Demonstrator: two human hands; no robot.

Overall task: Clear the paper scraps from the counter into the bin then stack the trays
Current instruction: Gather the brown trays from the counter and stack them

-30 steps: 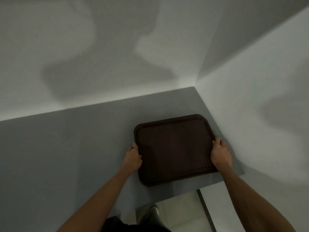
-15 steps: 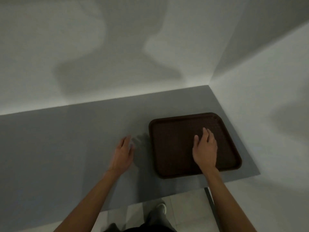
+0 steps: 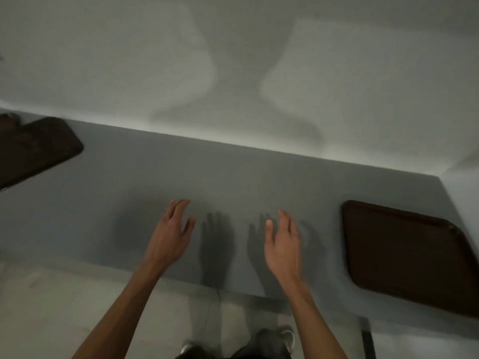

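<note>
A dark brown tray (image 3: 404, 257) lies flat on the grey counter (image 3: 246, 177) at the far right, near the corner of the walls. A second dark brown tray (image 3: 33, 151) lies at the left edge of the view, partly cut off. My left hand (image 3: 171, 229) and my right hand (image 3: 282, 244) hover over the middle of the counter between the two trays, fingers relaxed, holding nothing. No paper scraps or bin show in this view.
White walls run behind the counter and along its right end. The counter's front edge crosses below my wrists, with pale floor and my shoes (image 3: 274, 338) beneath. The picture is motion-blurred.
Both hands have let go of the right tray and moved left to the counter's middle. The view swung left, bringing a second tray into sight at the left edge.
</note>
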